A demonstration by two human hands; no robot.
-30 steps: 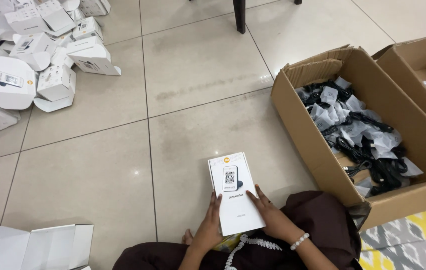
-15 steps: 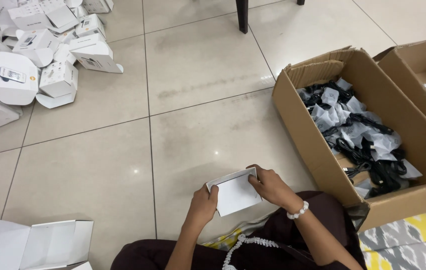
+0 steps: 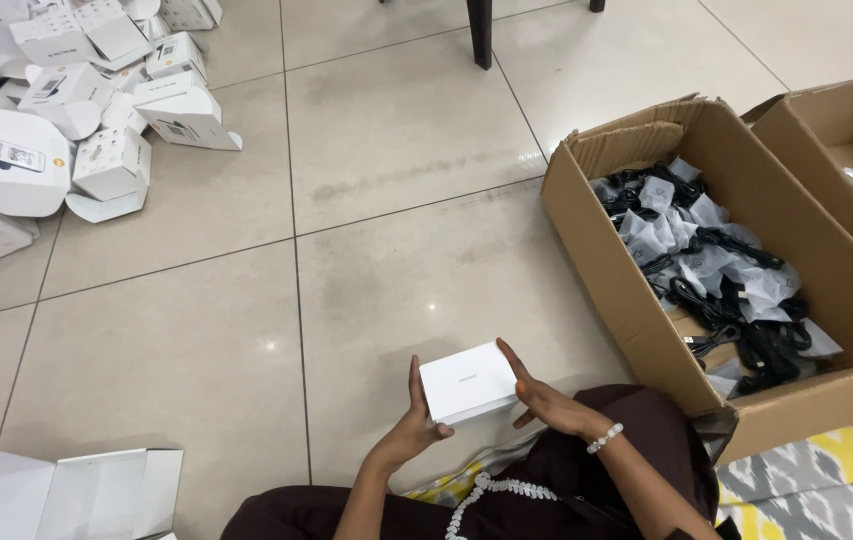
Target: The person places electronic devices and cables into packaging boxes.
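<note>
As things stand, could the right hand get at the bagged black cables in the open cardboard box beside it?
Probably yes. The right hand lies close to the open brown cardboard box, whose flaps are folded out, and the bagged black cables lie uncovered. But that hand and the left hand hold a small white box, which it would have to release.

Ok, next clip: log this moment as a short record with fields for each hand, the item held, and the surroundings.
left hand: grips the near left end of the small white box
right hand: flat against the box's right side
box state: closed, tilted, held above the lap
right of person: open cardboard box holding bagged black cables
far left: pile of white boxes on the tiled floor
</note>
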